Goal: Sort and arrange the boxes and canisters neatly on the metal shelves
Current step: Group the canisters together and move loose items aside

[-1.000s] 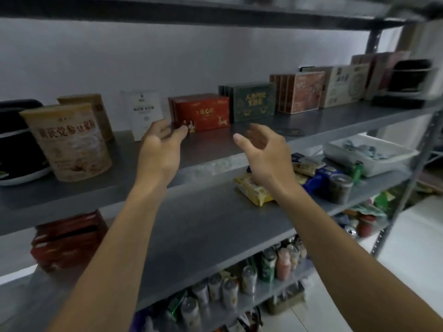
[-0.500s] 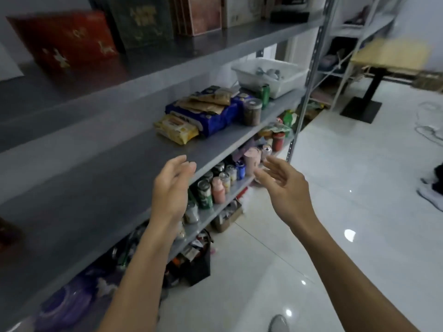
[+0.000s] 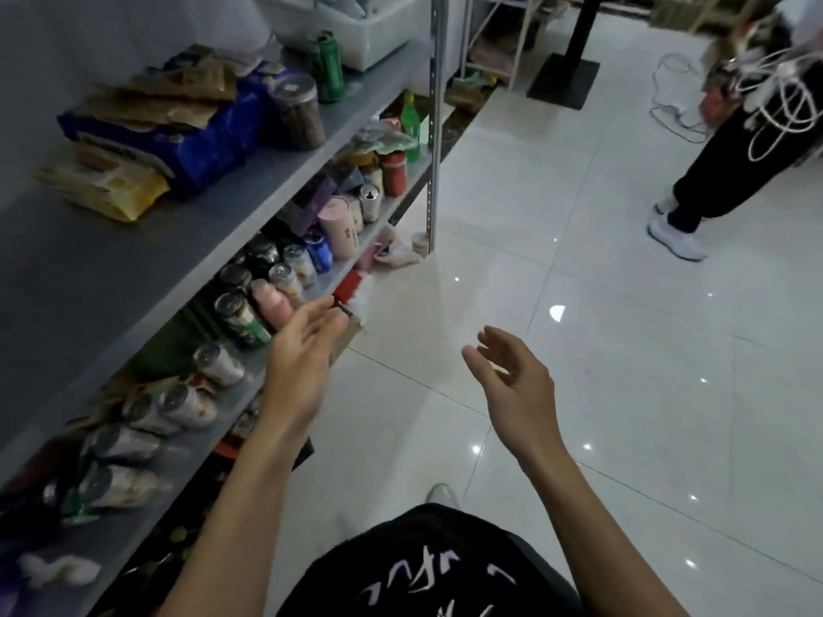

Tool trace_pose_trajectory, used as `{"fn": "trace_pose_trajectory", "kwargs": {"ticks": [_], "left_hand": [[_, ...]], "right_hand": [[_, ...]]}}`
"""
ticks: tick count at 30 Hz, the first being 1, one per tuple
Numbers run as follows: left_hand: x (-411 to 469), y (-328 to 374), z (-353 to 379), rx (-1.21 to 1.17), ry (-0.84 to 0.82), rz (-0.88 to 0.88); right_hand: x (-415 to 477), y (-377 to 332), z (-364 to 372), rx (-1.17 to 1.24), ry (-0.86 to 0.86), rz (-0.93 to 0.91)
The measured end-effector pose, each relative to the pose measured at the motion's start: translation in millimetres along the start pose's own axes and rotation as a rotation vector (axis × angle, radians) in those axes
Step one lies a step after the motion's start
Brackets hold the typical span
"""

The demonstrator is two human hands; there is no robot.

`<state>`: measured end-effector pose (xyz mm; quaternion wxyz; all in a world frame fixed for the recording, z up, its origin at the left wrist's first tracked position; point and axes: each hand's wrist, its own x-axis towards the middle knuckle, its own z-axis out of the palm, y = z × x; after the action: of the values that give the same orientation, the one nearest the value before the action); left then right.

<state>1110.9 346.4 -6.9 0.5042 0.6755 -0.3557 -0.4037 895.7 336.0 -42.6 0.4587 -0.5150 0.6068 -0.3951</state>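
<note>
Head view: the person's left hand is held out in front of the near edge of the lower grey metal shelf. Its fingers are straight and close together and it holds nothing. The right hand is out over the glossy white tiled floor, well apart from the shelving. Its fingers are loosely curved and spread, and it is also empty.

The shelving runs along the left side. On the middle grey metal shelf a yellow snack packet lies nearest. Beyond it are blue wrapped packs with brown paper packets lying on top. Just to the right of the packs a clear round canister with dark contents stands upright, then a green drinks can, and furthest away a white plastic tub.

On the lower shelf a row of drinks cans stands just left of the left hand. A pink cylindrical canister and a red jar stand further along. A perforated steel upright post marks the far right corner of the shelving.

At the far right a second person in black trousers and white shoes stands on the floor.
</note>
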Motion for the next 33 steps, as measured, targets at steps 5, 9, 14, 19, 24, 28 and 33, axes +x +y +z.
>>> {"fn": "trace_pose_trajectory", "kwargs": {"ticks": [5,9,14,19,24,28,33], "left_hand": [[13,-6,37,0.011,0.016,-0.016],[33,-5,59,0.009,0.042,-0.046],[95,4,85,0.015,0.061,-0.053],[189,21,132,-0.015,-0.002,-0.043],[287,55,185,-0.011,-0.130,0.007],[362,79,223,0.001,-0.187,0.034],[426,99,265,0.014,-0.176,0.024]], "right_hand": [[51,10,-20,0.008,-0.026,0.013],[95,7,-28,0.002,-0.056,0.009],[161,2,-29,0.006,-0.065,0.022],[239,-6,-30,0.000,-0.008,0.035],[306,-21,-44,0.005,0.109,0.074],[359,-28,-59,0.068,0.240,0.112],[426,-37,-84,0.104,0.320,0.134]]}}
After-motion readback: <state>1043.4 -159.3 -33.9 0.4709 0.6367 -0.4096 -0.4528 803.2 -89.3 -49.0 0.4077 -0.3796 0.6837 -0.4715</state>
